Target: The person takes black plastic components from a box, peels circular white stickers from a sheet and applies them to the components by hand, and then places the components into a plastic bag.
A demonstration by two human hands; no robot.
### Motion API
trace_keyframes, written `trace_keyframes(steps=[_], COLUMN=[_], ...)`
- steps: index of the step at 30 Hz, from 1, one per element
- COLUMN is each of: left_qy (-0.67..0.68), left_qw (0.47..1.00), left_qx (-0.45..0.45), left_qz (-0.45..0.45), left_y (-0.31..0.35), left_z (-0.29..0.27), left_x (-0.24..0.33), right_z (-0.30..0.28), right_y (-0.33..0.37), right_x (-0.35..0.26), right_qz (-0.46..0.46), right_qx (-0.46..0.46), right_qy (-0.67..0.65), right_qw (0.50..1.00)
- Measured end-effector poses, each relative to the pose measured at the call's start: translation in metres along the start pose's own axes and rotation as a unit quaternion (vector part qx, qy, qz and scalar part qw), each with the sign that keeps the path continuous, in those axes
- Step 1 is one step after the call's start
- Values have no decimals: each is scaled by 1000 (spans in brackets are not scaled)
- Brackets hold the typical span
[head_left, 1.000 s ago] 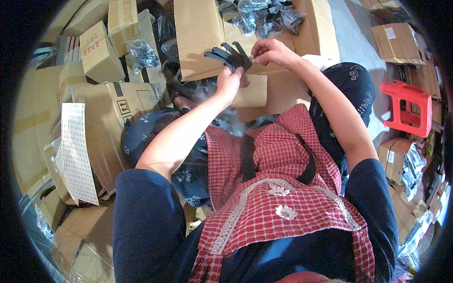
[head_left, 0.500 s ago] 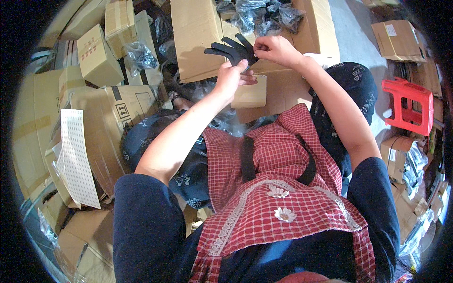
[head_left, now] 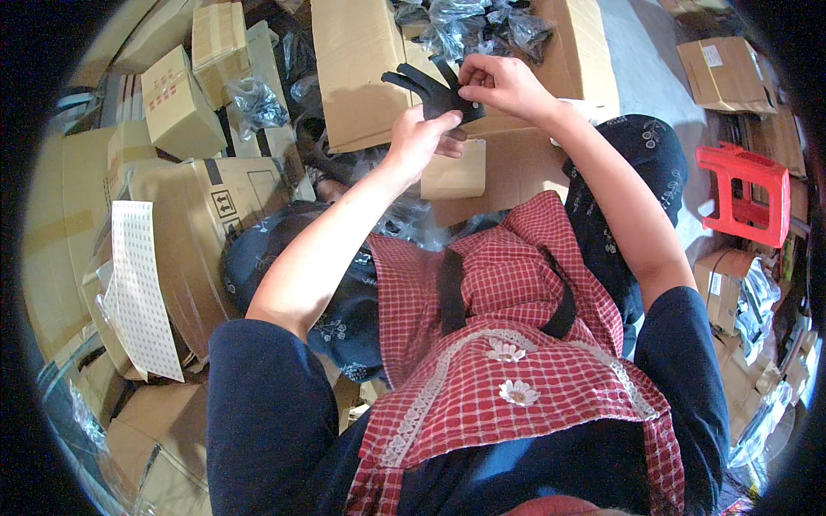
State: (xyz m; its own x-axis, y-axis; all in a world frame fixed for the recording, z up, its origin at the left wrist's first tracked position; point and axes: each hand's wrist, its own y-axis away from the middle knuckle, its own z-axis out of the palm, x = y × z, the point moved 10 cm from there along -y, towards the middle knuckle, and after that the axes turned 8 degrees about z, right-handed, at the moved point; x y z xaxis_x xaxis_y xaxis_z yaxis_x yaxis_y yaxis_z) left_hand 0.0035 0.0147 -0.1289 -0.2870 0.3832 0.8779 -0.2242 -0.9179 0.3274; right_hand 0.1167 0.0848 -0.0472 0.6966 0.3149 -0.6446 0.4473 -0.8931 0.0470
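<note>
My left hand (head_left: 422,138) grips a black glove-like piece (head_left: 443,101) from below, thumb on top and fingers underneath. Several narrow finger-like strips fan out from its far left side. Near its right edge is a small round white dot (head_left: 475,104), perhaps a sticker. My right hand (head_left: 503,86) is closed in a pinch against the piece, its fingertips just above the dot. Whether anything small is between those fingertips cannot be made out. Both hands are raised over an open cardboard box (head_left: 357,86) in front of me.
Plastic-wrapped dark items (head_left: 465,26) lie in the open box. A white sheet (head_left: 142,292) with rows of small dots rests against a carton (head_left: 194,249) on the left. On the right are a red plastic stool (head_left: 747,193) and more cartons (head_left: 723,73).
A small white speck at my right fingertips now shows as a dot on the black piece. The piece has turned slightly, with fewer strips visible. My right hand has shifted slightly away from me.
</note>
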Motion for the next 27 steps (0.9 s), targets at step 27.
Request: trace_keyframes(steps=[27], left_qy=[-15], left_qw=[997], left_qx=[66], left_qz=[-43], left_y=[2], left_z=[-28], left_x=[-57], right_z=[59], right_y=[16], right_x=[78], right_qz=[108], right_qx=[-1], right_qy=[267], right_qw=[958])
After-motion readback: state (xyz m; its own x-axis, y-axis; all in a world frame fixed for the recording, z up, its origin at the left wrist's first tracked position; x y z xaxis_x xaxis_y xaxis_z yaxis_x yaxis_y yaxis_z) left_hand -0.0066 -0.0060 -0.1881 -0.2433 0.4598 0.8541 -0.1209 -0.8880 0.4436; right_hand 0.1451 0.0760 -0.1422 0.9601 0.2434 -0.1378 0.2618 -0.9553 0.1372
